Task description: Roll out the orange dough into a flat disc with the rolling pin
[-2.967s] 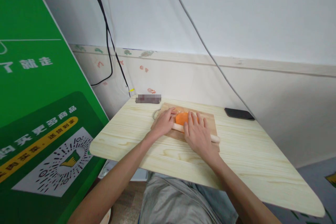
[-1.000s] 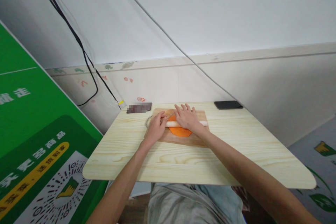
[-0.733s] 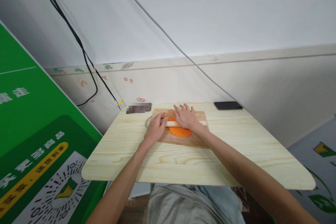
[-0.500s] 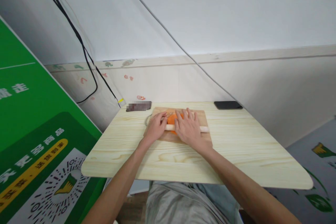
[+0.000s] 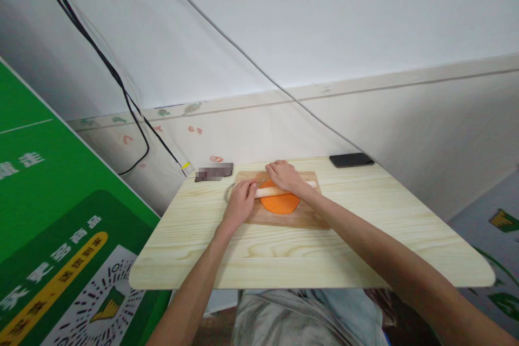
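A pale wooden rolling pin (image 5: 267,192) lies across a flattened orange sheet of what looks like dough (image 5: 279,204) on a wooden cutting board (image 5: 292,220). My left hand (image 5: 242,197) is closed over the pin's left end, its fingers bent together. My right hand (image 5: 285,175) rests palm down across the pin, to the right of the middle, with its fingers stretched past it towards the far edge of the board. The pin's right end shows beyond my right wrist. Part of the orange sheet's far side is hidden by the pin and my right hand.
The board lies on a light wood-grain table (image 5: 182,248) against a white wall. A black phone (image 5: 351,160) lies at the back right, and a blurred dark item (image 5: 214,172) at the back left. A metal loop (image 5: 227,193) sticks out from the board's left side. A green printed panel (image 5: 48,227) stands left.
My right hand has slid forward over the pin, and its fingers point further away. The pin has rolled away from me, so more of the orange sheet's near side shows. The view has tilted slightly.
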A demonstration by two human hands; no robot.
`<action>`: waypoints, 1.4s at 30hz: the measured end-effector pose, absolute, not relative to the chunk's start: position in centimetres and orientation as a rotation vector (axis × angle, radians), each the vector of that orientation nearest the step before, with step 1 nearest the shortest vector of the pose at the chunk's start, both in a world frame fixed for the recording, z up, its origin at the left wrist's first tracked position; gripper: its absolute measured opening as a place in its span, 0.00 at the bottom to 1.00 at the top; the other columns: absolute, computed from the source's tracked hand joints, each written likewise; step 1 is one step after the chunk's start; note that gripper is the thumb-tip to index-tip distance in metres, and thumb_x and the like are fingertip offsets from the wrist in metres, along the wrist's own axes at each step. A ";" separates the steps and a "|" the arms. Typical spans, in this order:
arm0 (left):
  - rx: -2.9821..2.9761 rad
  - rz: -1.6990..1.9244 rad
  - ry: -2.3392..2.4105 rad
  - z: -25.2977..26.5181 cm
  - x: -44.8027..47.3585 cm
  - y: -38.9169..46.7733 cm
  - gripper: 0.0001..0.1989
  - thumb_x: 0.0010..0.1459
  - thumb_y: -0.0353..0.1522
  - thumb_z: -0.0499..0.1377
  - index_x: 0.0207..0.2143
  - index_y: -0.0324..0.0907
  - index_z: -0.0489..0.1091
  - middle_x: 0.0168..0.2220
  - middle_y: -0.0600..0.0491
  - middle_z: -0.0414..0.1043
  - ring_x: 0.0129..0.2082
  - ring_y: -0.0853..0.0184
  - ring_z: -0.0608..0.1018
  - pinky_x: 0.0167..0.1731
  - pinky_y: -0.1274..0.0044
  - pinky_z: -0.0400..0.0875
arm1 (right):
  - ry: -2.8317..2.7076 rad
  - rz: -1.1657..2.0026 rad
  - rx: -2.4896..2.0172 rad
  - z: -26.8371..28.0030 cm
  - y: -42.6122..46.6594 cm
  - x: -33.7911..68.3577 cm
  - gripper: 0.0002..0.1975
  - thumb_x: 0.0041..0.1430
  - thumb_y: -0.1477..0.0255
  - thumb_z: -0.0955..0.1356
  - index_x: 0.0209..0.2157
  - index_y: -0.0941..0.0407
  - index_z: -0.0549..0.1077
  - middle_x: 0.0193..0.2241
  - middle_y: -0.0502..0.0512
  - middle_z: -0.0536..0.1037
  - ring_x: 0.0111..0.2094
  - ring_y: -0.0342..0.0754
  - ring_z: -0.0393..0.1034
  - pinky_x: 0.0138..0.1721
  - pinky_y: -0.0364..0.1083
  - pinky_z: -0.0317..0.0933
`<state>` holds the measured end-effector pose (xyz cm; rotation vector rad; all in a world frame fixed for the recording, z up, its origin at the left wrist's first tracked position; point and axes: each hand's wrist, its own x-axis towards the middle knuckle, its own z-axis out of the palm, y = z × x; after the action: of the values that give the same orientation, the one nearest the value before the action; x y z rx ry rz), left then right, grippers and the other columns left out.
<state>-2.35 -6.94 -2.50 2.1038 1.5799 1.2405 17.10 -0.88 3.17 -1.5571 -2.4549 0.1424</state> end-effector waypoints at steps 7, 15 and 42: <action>2.025 1.302 1.511 -2.8 -2.4 -6.8 0.14 0.72 0.41 0.60 0.52 0.43 0.77 0.52 0.45 0.83 0.53 0.57 0.82 0.57 0.66 0.75 | -2.418 0.205 -0.916 2.5 -1.5 20.9 0.19 0.79 0.68 0.59 0.50 0.57 0.80 0.51 0.63 0.82 0.52 0.53 0.74 0.58 0.52 0.64; 1.918 1.306 1.554 -2.7 -2.2 -6.8 0.15 0.73 0.41 0.57 0.53 0.42 0.75 0.52 0.44 0.83 0.53 0.57 0.83 0.57 0.65 0.75 | -2.563 0.036 -0.870 1.9 -4.0 25.3 0.13 0.70 0.66 0.70 0.49 0.57 0.82 0.51 0.64 0.82 0.50 0.58 0.74 0.56 0.57 0.63; 2.344 0.564 1.717 3.2 0.8 -4.3 0.14 0.71 0.33 0.56 0.51 0.45 0.80 0.47 0.45 0.86 0.51 0.58 0.84 0.54 0.72 0.73 | -2.267 -0.098 -1.519 0.2 -3.1 25.9 0.15 0.80 0.67 0.62 0.59 0.60 0.70 0.53 0.65 0.83 0.56 0.55 0.77 0.54 0.50 0.64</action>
<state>0.77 -4.25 3.20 2.3437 1.7167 0.5639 25.90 -3.10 0.15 -1.5195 -2.2669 -0.0977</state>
